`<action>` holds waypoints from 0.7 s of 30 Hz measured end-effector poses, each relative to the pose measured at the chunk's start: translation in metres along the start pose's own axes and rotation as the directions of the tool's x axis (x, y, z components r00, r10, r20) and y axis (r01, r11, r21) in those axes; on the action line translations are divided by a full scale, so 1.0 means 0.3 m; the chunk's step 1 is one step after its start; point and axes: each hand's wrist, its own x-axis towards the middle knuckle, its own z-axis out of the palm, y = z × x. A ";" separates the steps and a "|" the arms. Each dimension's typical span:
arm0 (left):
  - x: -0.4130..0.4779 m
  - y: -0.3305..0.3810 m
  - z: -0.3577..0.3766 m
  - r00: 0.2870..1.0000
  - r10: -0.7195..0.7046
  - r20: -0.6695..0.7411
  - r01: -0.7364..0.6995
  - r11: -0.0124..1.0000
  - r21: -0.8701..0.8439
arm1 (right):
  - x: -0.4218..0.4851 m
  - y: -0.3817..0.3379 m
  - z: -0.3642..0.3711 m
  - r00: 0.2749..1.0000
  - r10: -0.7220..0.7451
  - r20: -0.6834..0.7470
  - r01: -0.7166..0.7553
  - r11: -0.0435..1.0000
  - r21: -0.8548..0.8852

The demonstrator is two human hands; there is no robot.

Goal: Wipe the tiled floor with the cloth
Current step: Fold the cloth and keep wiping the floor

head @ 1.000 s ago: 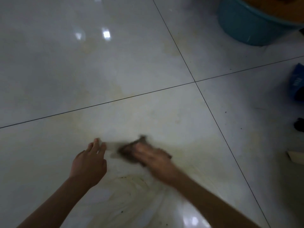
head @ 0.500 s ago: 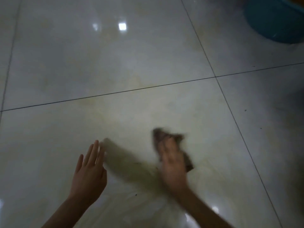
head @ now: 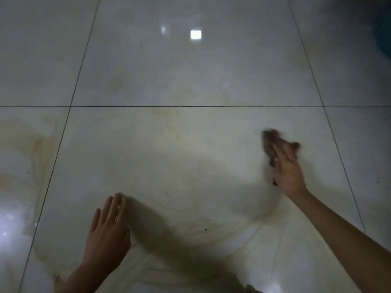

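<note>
A dark brown cloth (head: 268,142) lies bunched on the glossy pale tiled floor (head: 190,144) at the right of the middle tile. My right hand (head: 287,168) presses flat on it with straight fingers, blurred by motion; part of the cloth is hidden under the palm. My left hand (head: 108,231) rests flat on the floor at the lower left, fingers straight and together, holding nothing. Wet yellowish streaks (head: 201,231) curve over the tile between my two arms.
Dark grout lines (head: 190,106) divide the floor into large tiles. A brownish wet smear (head: 31,142) marks the tile at the far left. A dark teal tub edge (head: 384,37) shows at the upper right. Ceiling light reflects (head: 195,34) on the far tile.
My right hand has swept the cloth to the right and farther from me. My left hand stays flat on the floor. The view has turned left, so the tub has nearly left the frame.
</note>
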 end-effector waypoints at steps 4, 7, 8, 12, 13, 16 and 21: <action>-0.044 -0.058 0.034 0.999 -0.023 -0.033 0.022 0.999 -0.025 | -0.118 -0.259 0.168 0.984 0.088 -0.153 -0.090 0.996 -0.008; -0.075 -0.078 0.052 0.996 -0.055 -0.069 0.054 0.998 -0.017 | -0.293 -0.552 0.353 0.980 -0.198 -0.006 0.198 0.976 0.087; -0.086 -0.082 0.054 0.996 -0.072 -0.061 0.071 0.997 -0.018 | -0.367 -0.642 0.417 0.949 -0.313 0.043 0.307 0.945 0.116; -0.122 -0.112 0.064 0.986 -0.168 0.006 0.168 0.986 -0.023 | -0.428 -0.880 0.510 0.657 -0.690 0.304 0.631 0.724 0.280; -0.131 -0.128 0.059 0.981 -0.193 0.014 0.194 0.980 -0.035 | -0.373 -0.885 0.506 0.563 -0.742 0.364 0.681 0.666 0.305; -0.141 -0.178 0.041 0.980 -0.200 0.009 0.200 0.978 -0.053 | -0.146 -0.810 0.433 0.454 -0.784 0.423 0.745 0.595 0.303; -0.125 -0.262 0.031 0.981 -0.190 0.044 0.192 0.980 -0.044 | 0.168 -0.524 0.221 0.846 -0.475 0.241 0.458 0.880 0.124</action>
